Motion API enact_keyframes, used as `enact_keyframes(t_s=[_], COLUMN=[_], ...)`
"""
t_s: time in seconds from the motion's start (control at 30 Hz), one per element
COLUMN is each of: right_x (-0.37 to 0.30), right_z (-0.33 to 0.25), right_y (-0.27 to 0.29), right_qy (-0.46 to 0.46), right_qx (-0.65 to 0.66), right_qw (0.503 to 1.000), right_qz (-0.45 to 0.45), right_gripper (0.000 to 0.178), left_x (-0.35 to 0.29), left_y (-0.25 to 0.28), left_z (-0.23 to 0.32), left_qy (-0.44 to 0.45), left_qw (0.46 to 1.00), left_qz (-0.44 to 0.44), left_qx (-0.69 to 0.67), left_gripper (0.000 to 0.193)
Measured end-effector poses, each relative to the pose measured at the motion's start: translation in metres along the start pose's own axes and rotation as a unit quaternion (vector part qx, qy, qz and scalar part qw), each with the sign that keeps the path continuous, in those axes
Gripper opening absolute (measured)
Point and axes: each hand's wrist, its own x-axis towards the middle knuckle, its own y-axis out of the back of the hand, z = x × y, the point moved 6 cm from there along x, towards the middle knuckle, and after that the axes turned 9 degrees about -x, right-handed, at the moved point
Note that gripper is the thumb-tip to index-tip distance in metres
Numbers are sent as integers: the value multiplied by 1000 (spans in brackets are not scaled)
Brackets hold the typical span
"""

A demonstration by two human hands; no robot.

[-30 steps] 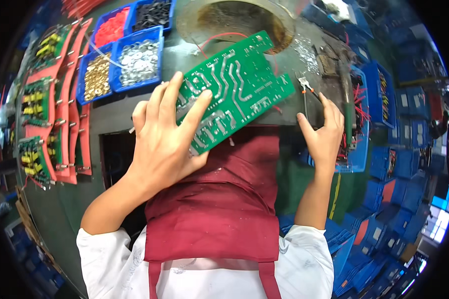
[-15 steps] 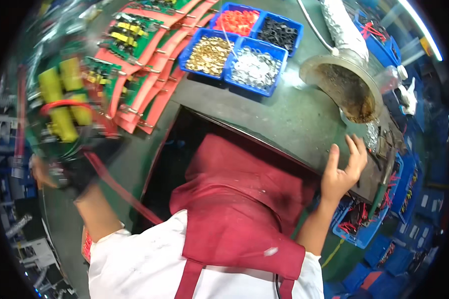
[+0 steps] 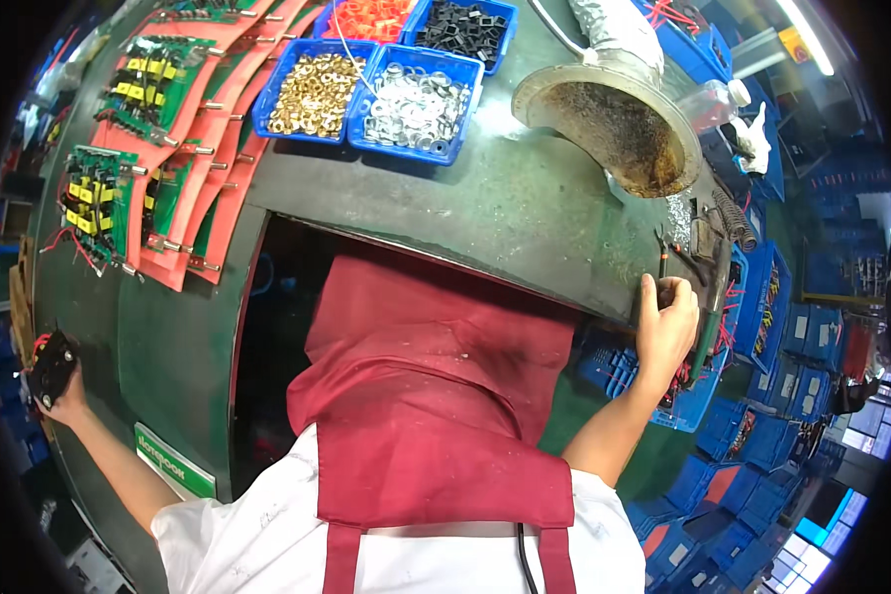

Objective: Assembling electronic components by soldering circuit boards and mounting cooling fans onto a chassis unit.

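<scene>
At the far left edge, my left hand [image 3: 65, 404] is closed around a dark blocky part [image 3: 51, 368] with round metallic spots and a bit of red at its top. The far side of that part is out of sight. On the right, my right hand [image 3: 668, 332] rests at the bench's front edge, fingers curled in. Between thumb and fingers rises a slim hand tool [image 3: 663, 260] with a forked metal tip and a black handle banded in orange; its lower end is hidden by the hand. Close beside it lies another dark-handled tool [image 3: 690, 265].
Blue bins hold brass-coloured nuts [image 3: 315, 96], silver washers [image 3: 416, 109], black clips [image 3: 462, 32] and orange pieces [image 3: 371, 18]. Pink panels with circuit boards [image 3: 94, 203] are stacked at left. A flared duct hood [image 3: 619, 129] stands at back right, near a clear bottle [image 3: 713, 105].
My left hand, earlier blurred beside a board with yellow blocks, now holds the dark part farther left. My right hand's spread fingers have curled at the forked tool. The view has shifted.
</scene>
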Motion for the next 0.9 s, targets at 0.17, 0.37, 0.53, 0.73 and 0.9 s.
enact_keyframes(t_s=[0.17,0.37,0.53,0.73,0.9], right_x=[-7,-5,-16,-25,-44], right_z=[-3,-34,-57,-148,-187], right_y=[-6,-16,-24,40,67], right_qy=[-35,-11,-14,71,149], right_qx=[-46,59,182,254,323], right_qw=[998,998,982,962,934], right_qz=[14,19,45,64,32], right_gripper=[41,37,27,26,23], left_x=[112,210,240,145,2], left_y=[56,144,159,-5,-210], left_z=[20,127,176,114,-19], left_qy=[106,53,-128,-466,-341], left_qw=[985,971,831,541,635], left_qz=[-134,111,153,18,-302], left_qx=[-17,206,519,700,623], left_gripper=[62,59,75,43,26])
